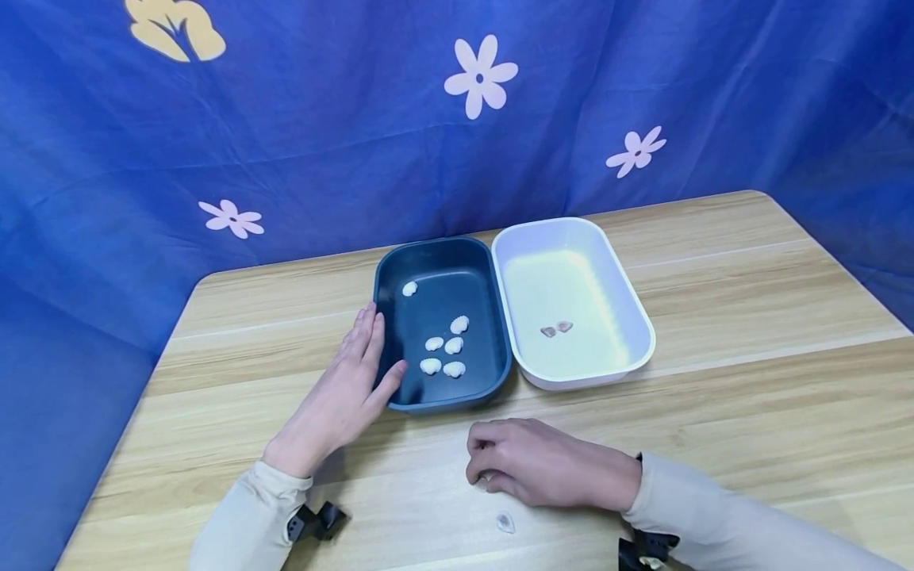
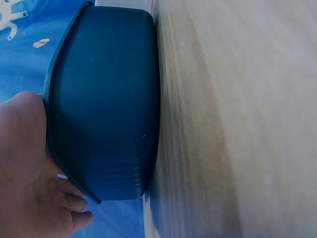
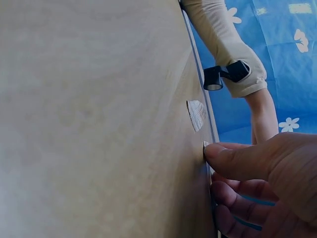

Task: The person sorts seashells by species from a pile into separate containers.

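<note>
My left hand (image 1: 339, 400) rests against the left rim of a dark blue tray (image 1: 460, 297), its fingers extended along the edge and its thumb over the near corner. Several white ridged seashells (image 1: 454, 345) lie in that tray. In front of the trays, my right hand (image 1: 550, 464) pinches a small flat seashell (image 3: 205, 145) between thumb and forefinger at the tabletop; most of this shell is hidden. Close by on the table lies a loose greyish flat seashell (image 1: 505, 523), its ridges plain in the right wrist view.
A white tray (image 1: 564, 277) stands to the right of the dark one, their rims side by side, with two small brownish shells (image 1: 548, 331) in it. Both stand on a wood-grain table (image 1: 750, 396). Behind hangs a blue flowered cloth (image 1: 343, 119). Each wrist wears a black camera mount (image 1: 317, 522).
</note>
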Available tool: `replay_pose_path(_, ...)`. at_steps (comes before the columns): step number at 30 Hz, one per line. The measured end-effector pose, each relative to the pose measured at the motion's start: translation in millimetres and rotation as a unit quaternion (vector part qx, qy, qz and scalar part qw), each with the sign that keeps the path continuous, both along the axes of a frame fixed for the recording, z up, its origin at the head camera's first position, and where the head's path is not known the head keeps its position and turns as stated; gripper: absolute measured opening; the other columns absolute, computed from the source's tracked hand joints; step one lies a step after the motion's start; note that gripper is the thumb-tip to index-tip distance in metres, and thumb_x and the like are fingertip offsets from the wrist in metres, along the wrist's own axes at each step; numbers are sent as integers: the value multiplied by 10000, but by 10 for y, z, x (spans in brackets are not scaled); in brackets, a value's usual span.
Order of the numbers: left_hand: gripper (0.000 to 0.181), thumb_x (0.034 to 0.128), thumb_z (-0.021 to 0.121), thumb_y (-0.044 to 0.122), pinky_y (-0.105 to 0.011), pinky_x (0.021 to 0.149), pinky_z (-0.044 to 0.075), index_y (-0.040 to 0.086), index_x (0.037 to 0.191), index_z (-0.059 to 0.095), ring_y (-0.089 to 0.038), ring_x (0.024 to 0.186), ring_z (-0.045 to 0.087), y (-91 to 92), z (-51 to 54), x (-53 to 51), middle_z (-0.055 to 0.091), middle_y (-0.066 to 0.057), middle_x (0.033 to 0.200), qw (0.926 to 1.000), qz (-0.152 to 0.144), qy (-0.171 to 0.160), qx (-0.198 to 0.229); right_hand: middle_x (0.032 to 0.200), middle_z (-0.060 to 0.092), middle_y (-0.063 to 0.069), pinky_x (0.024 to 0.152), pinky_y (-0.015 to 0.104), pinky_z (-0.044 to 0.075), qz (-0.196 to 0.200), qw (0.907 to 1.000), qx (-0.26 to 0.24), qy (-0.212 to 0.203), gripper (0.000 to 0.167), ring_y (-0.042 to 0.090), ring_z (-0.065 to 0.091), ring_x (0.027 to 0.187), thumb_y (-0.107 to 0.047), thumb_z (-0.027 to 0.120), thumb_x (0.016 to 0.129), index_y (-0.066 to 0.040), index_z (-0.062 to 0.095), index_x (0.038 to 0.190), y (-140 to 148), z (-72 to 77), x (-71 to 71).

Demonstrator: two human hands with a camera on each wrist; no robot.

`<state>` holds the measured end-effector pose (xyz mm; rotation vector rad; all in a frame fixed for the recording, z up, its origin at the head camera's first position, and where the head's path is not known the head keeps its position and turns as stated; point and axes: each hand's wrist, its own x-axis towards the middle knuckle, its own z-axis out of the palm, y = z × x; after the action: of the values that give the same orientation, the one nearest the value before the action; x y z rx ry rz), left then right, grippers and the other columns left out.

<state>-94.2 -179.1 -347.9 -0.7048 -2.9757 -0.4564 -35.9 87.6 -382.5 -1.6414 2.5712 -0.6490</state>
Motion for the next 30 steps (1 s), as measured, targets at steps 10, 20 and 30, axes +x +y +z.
replay_pose_path(10,741,1027,376,426,-530,1160,157,-91,1499,134,-347,1468,46,-2,-2,-3,17,-204,1599,10000,-20,6,27,969,521,-99,738,153,438,-61,9999,-115,-109,56,21,522,844,-267,701,883,-229,688,922,-4,-23,6)
replay_pose_path(20,742,1027,369,431,-534,1157,162,-97,1496,140,-349,1467,48,-2,-6,-6,22,-213,1596,10000,-21,32,26,956,486,-90,739,120,403,45,9999,-136,-88,48,28,492,814,-246,698,884,-224,692,926,-2,-32,-13)
replay_pose_path(30,743,1028,364,435,-522,1163,151,-97,1496,141,-353,1467,50,-1,-5,-3,13,-204,1599,10000,-9,-13,5,961,505,-99,779,185,465,-212,9995,219,26,109,23,522,842,-303,690,890,-197,672,871,-32,-28,4)
